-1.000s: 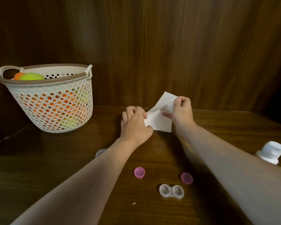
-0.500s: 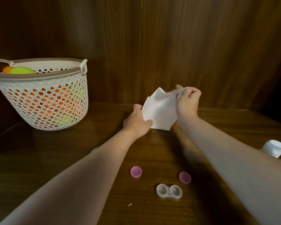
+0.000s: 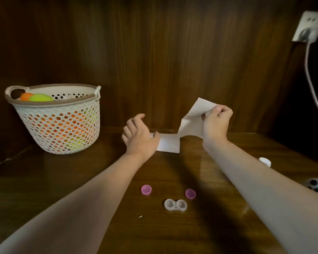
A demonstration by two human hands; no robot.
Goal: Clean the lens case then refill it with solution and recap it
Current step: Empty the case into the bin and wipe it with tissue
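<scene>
Lens case (image 3: 175, 204) lies uncapped on the wooden tabletop (image 3: 99, 180), near the front, between the two forearms and well apart from both hands. Clear plastic, two round wells side by side. Two pink caps sit just behind it: left cap (image 3: 146, 189) and right cap (image 3: 190, 193), neither touching the case.

Right hand (image 3: 216, 123) is raised at the back of the tabletop, fingers (image 3: 218, 109) and thumb curled tight, pinching the upper edge of a white tissue (image 3: 191, 121). The tissue is partly unfolded; it drops from that pinch to the tabletop and runs left as a flat strip.

Left hand (image 3: 140, 136) sits at the strip's left end, fingers loosely spread and slightly curled, thumb lying on or against the tissue's edge; cannot tell if it actually grips.

White perforated basket (image 3: 62, 125) stands at back left with orange and green balls inside. A white bottle top (image 3: 264, 161) peeks out behind the right forearm. Wall socket (image 3: 308, 26) with a cable at upper right.
</scene>
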